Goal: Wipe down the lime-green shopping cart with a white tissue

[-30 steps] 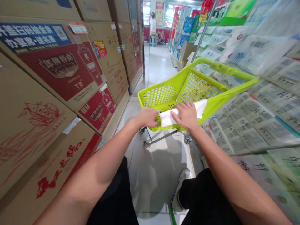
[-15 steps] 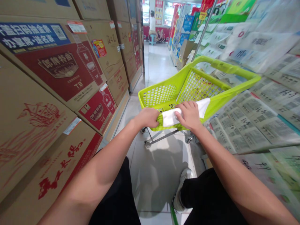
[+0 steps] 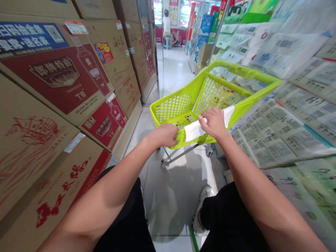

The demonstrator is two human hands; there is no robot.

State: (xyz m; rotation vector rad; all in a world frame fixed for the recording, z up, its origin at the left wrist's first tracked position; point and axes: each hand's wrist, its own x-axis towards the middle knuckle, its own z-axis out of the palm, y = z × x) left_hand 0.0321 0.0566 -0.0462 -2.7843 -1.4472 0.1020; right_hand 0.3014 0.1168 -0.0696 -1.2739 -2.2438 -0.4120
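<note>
A lime-green shopping cart [image 3: 244, 75] stands in the aisle just ahead of me, its basket tilted. My left hand [image 3: 164, 135] is closed round the cart's near rim. A white cloth [image 3: 194, 129] lies over that rim to the right of it. My right hand [image 3: 215, 122] presses on the cloth with its fingers curled over it and the rim. Both forearms reach forward from the bottom of the view, and my dark trousers and one white shoe [image 3: 201, 210] show below.
Stacked cardboard cartons [image 3: 65, 91] with red labels wall the left side. Shelves of wrapped paper packs [image 3: 296, 105] line the right. The narrow tiled aisle [image 3: 173, 73] runs ahead to a person [image 3: 166, 24] far off near a blue stool.
My right hand has slid to the right along the rim with the cloth, which now hangs more bunched. The cart has shifted slightly left and farther away.
</note>
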